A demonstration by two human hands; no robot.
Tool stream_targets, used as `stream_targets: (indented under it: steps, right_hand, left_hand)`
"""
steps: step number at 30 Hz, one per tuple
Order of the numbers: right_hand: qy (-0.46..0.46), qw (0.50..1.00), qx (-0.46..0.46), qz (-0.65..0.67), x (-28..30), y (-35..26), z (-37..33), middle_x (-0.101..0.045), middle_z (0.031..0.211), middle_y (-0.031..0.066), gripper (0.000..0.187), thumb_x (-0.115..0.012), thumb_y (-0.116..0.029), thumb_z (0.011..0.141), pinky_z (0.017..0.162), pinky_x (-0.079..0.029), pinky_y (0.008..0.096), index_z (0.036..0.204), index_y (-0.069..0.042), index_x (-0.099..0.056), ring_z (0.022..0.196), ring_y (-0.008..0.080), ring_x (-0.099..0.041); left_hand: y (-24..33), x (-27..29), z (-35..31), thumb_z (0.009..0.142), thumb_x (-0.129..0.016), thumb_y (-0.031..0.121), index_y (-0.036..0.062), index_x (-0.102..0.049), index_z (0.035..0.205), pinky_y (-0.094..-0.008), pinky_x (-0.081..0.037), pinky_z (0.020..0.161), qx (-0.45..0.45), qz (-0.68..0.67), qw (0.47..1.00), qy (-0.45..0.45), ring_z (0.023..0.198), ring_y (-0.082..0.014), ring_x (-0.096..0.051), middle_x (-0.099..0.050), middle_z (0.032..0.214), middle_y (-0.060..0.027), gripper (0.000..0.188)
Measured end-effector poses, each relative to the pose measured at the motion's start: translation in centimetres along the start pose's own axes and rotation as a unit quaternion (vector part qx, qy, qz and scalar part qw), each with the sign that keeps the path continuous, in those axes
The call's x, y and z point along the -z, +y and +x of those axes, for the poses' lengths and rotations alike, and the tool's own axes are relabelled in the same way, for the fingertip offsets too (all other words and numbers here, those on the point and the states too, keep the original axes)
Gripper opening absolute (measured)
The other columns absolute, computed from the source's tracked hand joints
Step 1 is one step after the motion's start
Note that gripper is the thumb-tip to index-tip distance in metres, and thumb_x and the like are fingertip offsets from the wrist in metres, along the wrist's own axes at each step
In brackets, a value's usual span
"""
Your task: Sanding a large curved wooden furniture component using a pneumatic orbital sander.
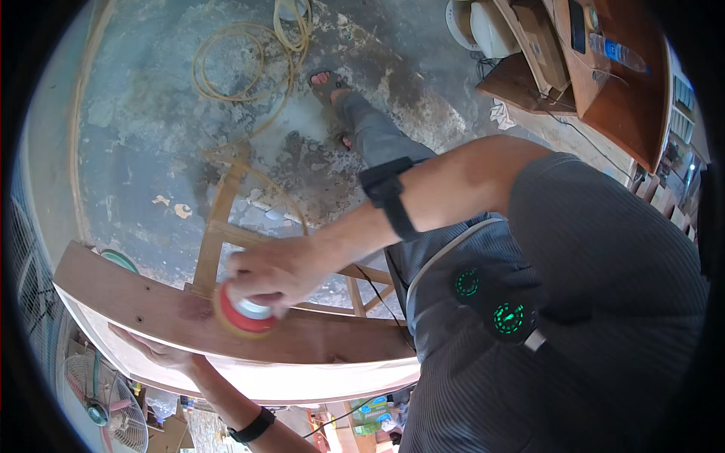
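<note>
In my right hand (276, 272) is a round sander (253, 311) with a red and silver body and a tan rim, partly blurred. Its disc is against the top edge of a long, curved wooden panel (166, 302). My fingers wrap over the tool. Beneath this edge, my left hand (158, 353) rests along the panel's pale side face, fingers stretched out flat and partly shaded. Black bands circle both wrists. The right arm crosses in from the right, while the left forearm rises from the lower edge.
A wooden frame (215, 226) stands behind the panel. A yellowish hose (260, 75) lies coiled on the stained floor, one stretch passing behind my right wrist. A fan (98, 411) stands lower left. Brown furniture (623, 98) at upper right bears a plastic bottle (615, 51).
</note>
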State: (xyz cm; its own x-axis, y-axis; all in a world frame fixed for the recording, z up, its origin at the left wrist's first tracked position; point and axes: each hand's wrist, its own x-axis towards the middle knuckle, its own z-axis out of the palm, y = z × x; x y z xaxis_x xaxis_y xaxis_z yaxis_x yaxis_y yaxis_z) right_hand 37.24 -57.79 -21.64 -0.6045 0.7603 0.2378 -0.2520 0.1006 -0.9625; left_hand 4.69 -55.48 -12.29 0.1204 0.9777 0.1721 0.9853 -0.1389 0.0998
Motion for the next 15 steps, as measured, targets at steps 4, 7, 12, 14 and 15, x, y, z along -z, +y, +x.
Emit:
stream_targets:
  steps: [4,7,12,14,15]
  right_hand:
    - [-0.029,0.999,0.015,-0.032,-1.0,-0.9,-3.3,-0.054,0.103,0.0148,0.065,-0.096,-0.016,0.060,0.073,-0.052,0.0470,0.109,-0.009,-0.054,0.090,0.0341,-0.063]
    - [0.000,0.998,0.064,-0.020,0.2,-0.3,1.2,-0.054,0.107,0.0155,0.058,-0.094,-0.017,0.064,0.073,-0.051,0.0478,0.105,-0.008,-0.055,0.091,0.0337,-0.063]
    - [-0.047,0.994,0.025,-0.097,4.0,2.1,12.4,-0.054,0.115,0.0173,0.065,-0.092,-0.026,0.068,0.080,-0.055,0.0469,0.116,-0.008,-0.053,0.098,0.0364,-0.063]
    - [-0.045,0.996,-0.044,-0.061,4.4,1.5,13.6,-0.054,0.117,0.0177,0.072,-0.095,-0.029,0.064,0.083,-0.055,0.0458,0.119,-0.009,-0.053,0.100,0.0369,-0.063]
    - [-0.060,0.994,-0.062,-0.063,4.3,0.9,12.7,-0.054,0.116,0.0178,0.070,-0.094,-0.027,0.065,0.081,-0.055,0.0464,0.119,-0.009,-0.053,0.098,0.0368,-0.063]
  left_hand:
    - [0.5,-0.3,0.3,0.106,-0.046,0.050,0.0001,-0.035,0.156,-0.0406,-0.041,0.121,0.041,-0.016,0.999,0.015,0.144,-0.0364,-0.044,-0.039,0.158,-0.0213,0.071]
    - [0.3,-0.1,0.4,0.106,-0.046,0.049,0.0008,-0.036,0.156,-0.0405,-0.041,0.120,-0.035,0.052,0.998,0.010,0.143,-0.0353,-0.045,-0.040,0.158,-0.0205,0.070]
    - [2.3,-1.1,1.4,0.107,-0.044,0.047,0.0038,-0.037,0.156,-0.0398,-0.041,0.121,0.045,-0.029,0.998,0.010,0.143,-0.0321,-0.046,-0.040,0.158,-0.0187,0.066]
    - [3.1,-1.1,1.4,0.107,-0.047,0.044,0.0030,-0.038,0.156,-0.0388,-0.043,0.118,0.099,-0.065,0.993,0.013,0.141,-0.0329,-0.048,-0.042,0.157,-0.0185,0.065]
    - [2.8,-1.3,1.2,0.107,-0.047,0.044,0.0030,-0.038,0.156,-0.0388,-0.043,0.118,0.098,-0.068,0.993,0.014,0.141,-0.0329,-0.048,-0.042,0.157,-0.0185,0.065]
